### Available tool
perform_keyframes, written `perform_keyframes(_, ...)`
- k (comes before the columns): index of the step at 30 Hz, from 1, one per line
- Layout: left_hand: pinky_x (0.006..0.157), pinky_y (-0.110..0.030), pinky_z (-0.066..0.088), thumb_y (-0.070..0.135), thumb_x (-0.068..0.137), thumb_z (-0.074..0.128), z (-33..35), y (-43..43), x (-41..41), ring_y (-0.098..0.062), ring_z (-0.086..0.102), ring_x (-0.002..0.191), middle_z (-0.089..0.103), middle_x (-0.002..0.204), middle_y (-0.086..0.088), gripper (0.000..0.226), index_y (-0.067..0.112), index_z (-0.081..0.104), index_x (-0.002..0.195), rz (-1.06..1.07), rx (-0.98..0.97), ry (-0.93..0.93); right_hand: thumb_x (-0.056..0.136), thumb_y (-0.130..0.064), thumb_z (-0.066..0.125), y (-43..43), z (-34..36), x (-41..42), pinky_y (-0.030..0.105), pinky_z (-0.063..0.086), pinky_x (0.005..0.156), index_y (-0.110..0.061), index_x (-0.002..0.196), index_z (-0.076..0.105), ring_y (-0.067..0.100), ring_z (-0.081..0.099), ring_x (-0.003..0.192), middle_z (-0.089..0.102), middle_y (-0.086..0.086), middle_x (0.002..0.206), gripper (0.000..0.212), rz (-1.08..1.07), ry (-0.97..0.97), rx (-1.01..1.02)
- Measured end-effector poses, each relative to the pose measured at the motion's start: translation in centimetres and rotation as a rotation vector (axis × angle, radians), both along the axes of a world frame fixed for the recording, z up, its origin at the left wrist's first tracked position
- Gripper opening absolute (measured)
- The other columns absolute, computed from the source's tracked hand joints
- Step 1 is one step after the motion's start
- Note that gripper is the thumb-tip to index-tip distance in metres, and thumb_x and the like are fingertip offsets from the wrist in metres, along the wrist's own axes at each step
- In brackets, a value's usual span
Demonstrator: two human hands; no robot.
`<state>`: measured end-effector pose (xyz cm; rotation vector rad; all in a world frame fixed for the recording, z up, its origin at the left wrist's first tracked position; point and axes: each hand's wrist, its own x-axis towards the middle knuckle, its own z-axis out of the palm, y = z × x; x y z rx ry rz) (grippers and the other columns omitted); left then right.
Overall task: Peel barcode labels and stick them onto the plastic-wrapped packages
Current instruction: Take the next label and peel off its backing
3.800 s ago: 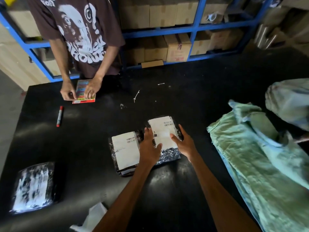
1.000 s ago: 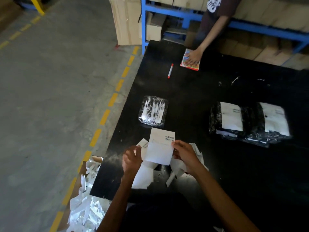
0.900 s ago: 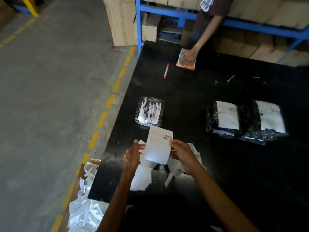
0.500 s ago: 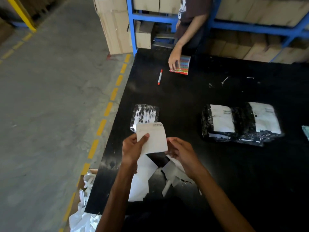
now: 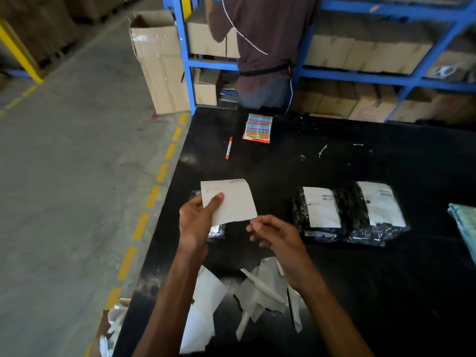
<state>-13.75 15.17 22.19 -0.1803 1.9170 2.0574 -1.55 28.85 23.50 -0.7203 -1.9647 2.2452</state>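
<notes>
My left hand pinches a white barcode label by its lower left part and holds it above the black table. My right hand hovers at the label's lower right corner, fingers curled, and whether it touches the label I cannot tell. An unlabelled plastic-wrapped package lies mostly hidden under the label and my left hand. Two packages with white labels on them, one and the other, lie side by side to the right.
Torn backing paper lies near the table's front edge. A red marker and a coloured sticker sheet lie at the far side, where a person stands before blue shelves with cartons. Green cloth at right.
The label has risen and now covers the unlabelled package. My right hand has slipped from the label's edge to its lower corner. The far person has taken the hand off the sticker sheet.
</notes>
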Motion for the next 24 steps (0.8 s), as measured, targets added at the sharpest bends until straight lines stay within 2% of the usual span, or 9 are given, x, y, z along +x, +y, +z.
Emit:
perform_keyframes(4,0.089,-0.047,0.060,0.028,0.088,0.074,0.6,0.2,0.3,-0.020,0.075,0.093,0.077,0.105,0.001,0.007,0.029,0.071,0.095,0.011,0.000,0.031,0.093,-0.018,0.065,-0.2,0.4,-0.5,0.036,0.051,0.084,-0.011,0.101,0.072,0.017,0.069,0.087,0.077,0.005,0.100,0.012,-0.024,0.025,-0.013)
perform_keyframes(10,0.088,-0.049,0.060,0.029,0.087,0.074,0.5,-0.2,0.6,-0.021,0.075,0.095,0.077,0.107,0.003,0.014,0.031,0.071,0.100,0.030,0.044,0.026,0.093,-0.014,0.065,-0.7,0.2,-1.0,0.031,0.051,0.080,-0.009,0.103,0.072,0.014,0.069,0.082,0.077,0.005,0.097,0.013,-0.051,0.043,-0.022)
perform_keyframes(14,0.089,-0.049,0.060,0.028,0.088,0.073,0.5,-0.4,0.8,-0.023,0.074,0.097,0.076,0.110,0.002,0.013,0.032,0.070,0.100,0.050,0.053,0.013,0.092,-0.014,0.066,-1.0,0.1,-1.1,0.033,0.052,0.083,-0.012,0.100,0.073,0.013,0.069,0.082,0.078,0.003,0.096,0.011,-0.051,0.038,-0.011)
perform_keyframes(21,0.076,-0.028,0.061,0.024,0.090,0.071,0.4,-0.5,1.2,-0.016,0.075,0.091,0.075,0.105,0.006,0.019,0.026,0.069,0.108,0.104,0.076,-0.026,0.093,-0.013,0.065,-1.1,0.1,-1.5,0.031,0.051,0.080,-0.009,0.099,0.073,0.014,0.068,0.082,0.077,0.005,0.095,0.011,-0.033,0.060,0.012)
perform_keyframes(24,0.072,-0.024,0.061,0.022,0.091,0.070,0.4,-0.4,1.3,-0.014,0.074,0.090,0.076,0.104,0.002,0.023,0.020,0.069,0.114,0.105,0.102,-0.083,0.093,-0.011,0.065,-1.0,0.1,-1.6,0.022,0.053,0.075,-0.006,0.100,0.072,0.011,0.068,0.079,0.077,0.005,0.094,0.012,-0.015,0.103,0.036)
